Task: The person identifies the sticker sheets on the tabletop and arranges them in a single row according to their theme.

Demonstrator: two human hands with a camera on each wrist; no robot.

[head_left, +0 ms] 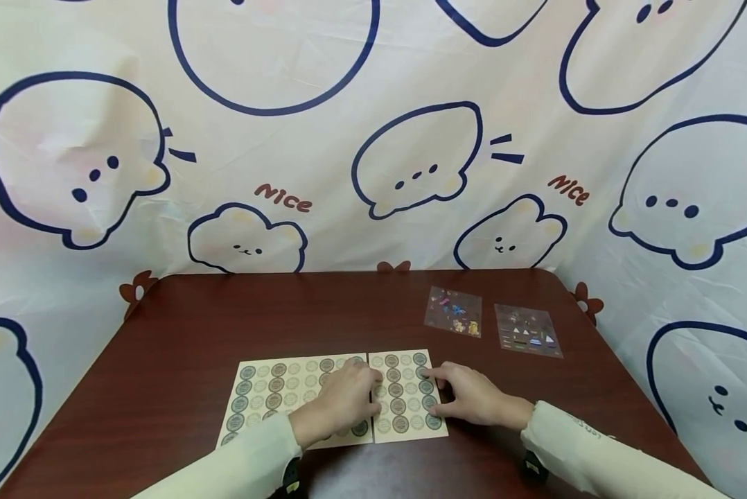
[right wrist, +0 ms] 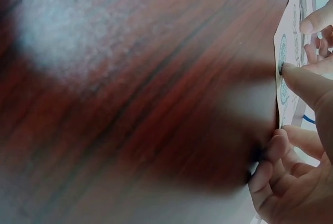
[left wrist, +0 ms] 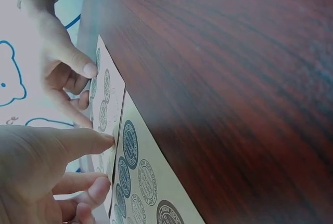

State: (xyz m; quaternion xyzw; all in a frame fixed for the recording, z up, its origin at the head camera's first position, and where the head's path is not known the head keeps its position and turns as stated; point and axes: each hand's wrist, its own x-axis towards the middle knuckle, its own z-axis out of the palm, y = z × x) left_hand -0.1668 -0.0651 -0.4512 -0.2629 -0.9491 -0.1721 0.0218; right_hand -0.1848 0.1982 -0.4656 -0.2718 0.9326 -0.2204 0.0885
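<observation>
Two cream sheets printed with rows of round seal-like designs lie side by side on the table, a narrow seam between them. The wider left sheet (head_left: 292, 378) is partly hidden by my left hand (head_left: 348, 396) and forearm. That hand reaches over it, thumb and fingertips touching the seam along the left edge of the narrower right sheet (head_left: 405, 395). My right hand (head_left: 473, 396) touches the opposite edge of the narrower sheet. In the right wrist view its thumb (right wrist: 299, 81) rests on the sheet's border, with the other fingers bent at the edge.
Behind my right hand, a clear packet with small colourful pieces (head_left: 453, 312) lies on the dark red-brown table (head_left: 274, 312). To its right is another clear packet with small shapes (head_left: 528, 330). A cartoon-printed cloth (head_left: 330, 235) hangs behind and around the table.
</observation>
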